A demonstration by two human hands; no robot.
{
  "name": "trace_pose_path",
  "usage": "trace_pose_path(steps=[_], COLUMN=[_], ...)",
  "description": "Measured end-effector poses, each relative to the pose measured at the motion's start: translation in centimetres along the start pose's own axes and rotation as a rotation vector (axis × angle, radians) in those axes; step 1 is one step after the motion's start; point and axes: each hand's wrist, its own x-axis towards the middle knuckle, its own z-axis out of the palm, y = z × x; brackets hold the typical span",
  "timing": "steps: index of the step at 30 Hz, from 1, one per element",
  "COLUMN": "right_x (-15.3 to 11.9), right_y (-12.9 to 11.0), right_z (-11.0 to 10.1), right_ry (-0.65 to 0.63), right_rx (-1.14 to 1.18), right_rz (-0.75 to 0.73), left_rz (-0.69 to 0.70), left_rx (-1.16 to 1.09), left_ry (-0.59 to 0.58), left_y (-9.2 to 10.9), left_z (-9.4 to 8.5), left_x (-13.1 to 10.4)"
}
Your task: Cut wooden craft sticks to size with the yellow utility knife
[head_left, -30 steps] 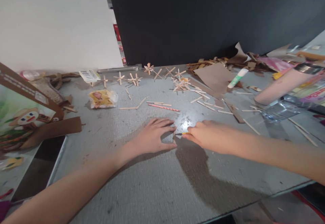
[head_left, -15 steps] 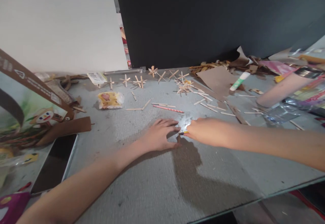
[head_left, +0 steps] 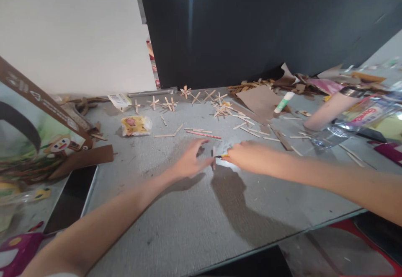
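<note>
A short wooden stick [head_left: 214, 163] lies on the grey tabletop between my two hands. My left hand [head_left: 191, 159] is open, fingers spread and curved, with the thumb tip close to the stick's left side; whether it touches cannot be made out. From the other side my right hand [head_left: 243, 154] grips a slim yellow tool with a black tip [head_left: 222, 156], and the tip meets or nearly meets the stick. Just beyond the hands rests a red-and-white striped straw [head_left: 205, 135]. A bright patch of light falls around my right fingers.
Star-shaped stick pieces [head_left: 169, 104] stand along the back, with loose sticks [head_left: 251, 131] to their right. A yellow packet [head_left: 136, 125], a phone [head_left: 70, 199] and a bag [head_left: 47, 130] are at left. A pink tumbler [head_left: 329, 111], a clear bottle [head_left: 361, 120] and a glue stick [head_left: 284, 102] are at right.
My left hand has drawn back a little to the left, uncovering the stick. My right hand has shifted slightly left and up with the yellow tool. The camera view has turned slightly.
</note>
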Motion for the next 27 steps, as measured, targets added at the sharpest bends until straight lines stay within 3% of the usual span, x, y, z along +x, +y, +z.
trace_pose_path(steps=[3,5,12,22,25,27], right_x=[-0.3,-0.6,-0.6,-0.1,0.2,0.5], right_y=[0.6,0.7,-0.4,-2.8,-2.6,-2.2], right_z=[0.5,0.5,0.4,0.9,1.3,1.6], right_ry=[0.086,0.121,0.254,0.221,0.217,0.222], right_rx=[-0.041,-0.060,-0.068,-0.088,0.004,0.188], right_rz=[0.069,0.091,0.132,0.183,0.185,0.183], left_rz=[-0.115,-0.165,-0.110,-0.140,-0.143,-0.150], left_rx=[-0.176,-0.222,-0.439,-0.353,-0.339,-0.409], left_ry=[0.213,0.254,-0.029,-0.006,0.015,0.025], left_y=[-1.1,-1.4,-0.1,-0.2,0.0,0.2], left_z=[-0.1,-0.1,0.3,0.8,0.7,0.6], left_x=[0.5,0.7,-0.2,-0.7,-0.7,-0.6])
